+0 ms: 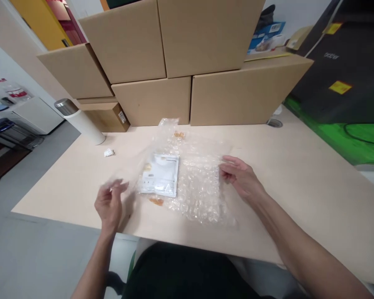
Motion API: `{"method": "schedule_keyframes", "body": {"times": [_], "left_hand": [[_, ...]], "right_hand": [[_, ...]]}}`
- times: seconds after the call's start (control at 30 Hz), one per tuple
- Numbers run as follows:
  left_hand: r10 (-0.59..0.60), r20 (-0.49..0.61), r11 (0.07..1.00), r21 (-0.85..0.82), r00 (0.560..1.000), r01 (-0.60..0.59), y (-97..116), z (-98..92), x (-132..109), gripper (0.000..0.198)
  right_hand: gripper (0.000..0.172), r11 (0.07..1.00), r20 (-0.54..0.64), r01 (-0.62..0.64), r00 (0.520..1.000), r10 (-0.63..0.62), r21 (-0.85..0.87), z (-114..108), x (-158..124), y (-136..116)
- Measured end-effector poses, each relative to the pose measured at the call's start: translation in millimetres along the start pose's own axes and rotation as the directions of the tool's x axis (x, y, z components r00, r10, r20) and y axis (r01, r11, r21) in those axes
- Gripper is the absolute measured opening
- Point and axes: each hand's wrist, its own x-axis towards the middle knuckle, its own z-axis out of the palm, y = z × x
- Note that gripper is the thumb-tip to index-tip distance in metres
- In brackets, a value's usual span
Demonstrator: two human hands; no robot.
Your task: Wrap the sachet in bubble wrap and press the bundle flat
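Observation:
A sheet of clear bubble wrap [202, 182] lies spread on the pale table [299, 182]. A small white flat pouch [160, 174] rests on its left part. My right hand [239, 176] sits at the wrap's right edge, fingers curled and pinching the plastic. My left hand [110, 201] hovers just left of the pouch, near the wrap's left edge; it is blurred by motion, its fingers loosely bent. Bits of brownish tape [156, 201] stick to the wrap below the pouch and at its far end [179, 134].
Stacked cardboard boxes [187, 62] line the table's far side. A white tumbler with a steel lid [81, 120] stands at the far left, a small crumpled white scrap [109, 153] near it. A black and green surface [345, 104] lies to the right.

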Motion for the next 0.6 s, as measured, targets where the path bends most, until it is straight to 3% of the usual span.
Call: {"method": "schedule_keyframes", "body": {"times": [0.07, 0.13, 0.2, 0.27, 0.33, 0.37, 0.43, 0.5, 0.6], "left_hand": [[-0.121, -0.079, 0.987, -0.118, 0.990, 0.111, -6, -10.5, 10, 0.039], [-0.143, -0.126, 0.989, -0.042, 0.982, 0.139, -15, -23.1, 17, 0.063], [-0.029, -0.181, 0.974, 0.215, 0.983, 0.069, -22, -34.1, 17, 0.080], [0.178, -0.174, 0.863, 0.500, 0.969, -0.068, -23, -38.6, 12, 0.073], [0.327, -0.070, 0.736, 0.644, 0.943, -0.207, -16, -33.6, 4, 0.043], [0.342, 0.005, 0.702, 0.663, 0.940, -0.259, -11, -27.6, 1, 0.031], [0.269, 0.175, 0.682, 0.660, 0.947, -0.316, 2, -11.0, -4, 0.034], [0.121, 0.349, 0.668, 0.664, 0.929, -0.336, 13, 7.8, -6, 0.044], [-0.014, 0.473, 0.658, 0.668, 0.881, -0.348, 24, 30.4, -6, 0.047]], "right_hand": [[0.065, 1.000, -0.024, 0.009, 1.000, -0.009, -0.004, -3, 5, 1], [0.063, 0.999, -0.041, 0.023, 0.999, -0.024, -0.027, -4, 8, 2], [0.061, 0.997, -0.054, 0.042, 0.997, -0.046, -0.060, -5, 9, 3], [0.059, 0.995, -0.064, 0.055, 0.996, -0.061, -0.089, -5, 10, 5], [0.058, 0.992, -0.067, 0.057, 0.996, -0.065, -0.112, -6, 12, 7], [0.057, 0.991, -0.069, 0.060, 0.995, -0.069, -0.123, -7, 13, 8], [0.054, 0.986, -0.079, 0.077, 0.993, -0.089, -0.146, -8, 14, 10], [0.054, 0.981, -0.095, 0.095, 0.989, -0.113, -0.171, -8, 13, 12], [0.069, 0.974, -0.068, 0.064, 0.994, -0.080, -0.219, -6, 9, 14]]}}
